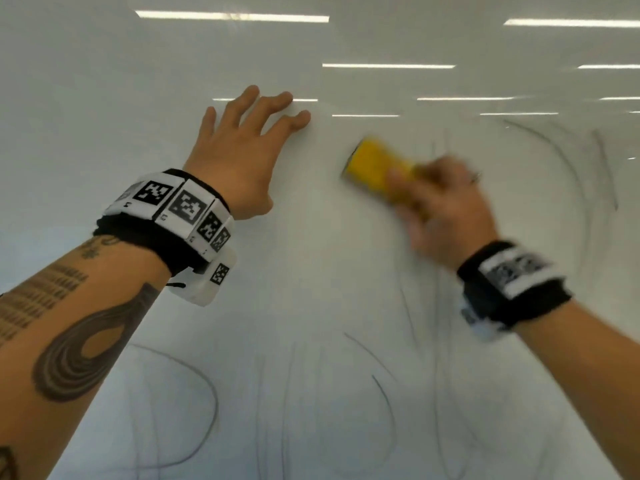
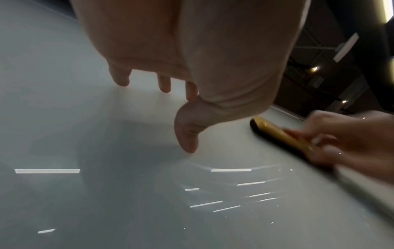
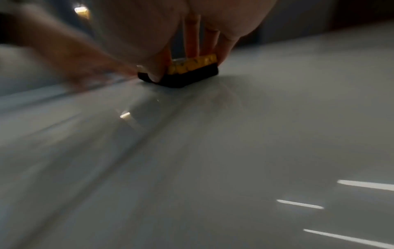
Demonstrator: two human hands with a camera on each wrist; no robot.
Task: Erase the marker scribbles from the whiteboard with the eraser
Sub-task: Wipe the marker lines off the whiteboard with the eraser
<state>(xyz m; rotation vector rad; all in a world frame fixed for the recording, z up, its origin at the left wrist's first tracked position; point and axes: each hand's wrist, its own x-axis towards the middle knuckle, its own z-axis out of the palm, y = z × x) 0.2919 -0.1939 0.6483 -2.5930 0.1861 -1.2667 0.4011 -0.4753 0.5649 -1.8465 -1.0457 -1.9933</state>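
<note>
The whiteboard [image 1: 104, 98] fills the head view. Faint grey marker scribbles [image 1: 194, 403] loop across its lower part, and more scribbles [image 1: 568, 161] curve at the right. My right hand [image 1: 446, 209] grips a yellow eraser [image 1: 374, 168] with a black felt base and presses it flat on the board; both are motion-blurred. In the right wrist view the eraser [image 3: 192, 69] sits felt-down under my fingers. My left hand [image 1: 242, 147] lies open, fingers spread, against the board just left of the eraser. The left wrist view shows the eraser [image 2: 277, 133] to the right of my left thumb.
Ceiling lights reflect as bright bars [image 1: 232, 16] on the glossy board. The board's upper edge [image 2: 285, 111] and a dark room behind it show in the left wrist view. The board area around my left hand carries no marks.
</note>
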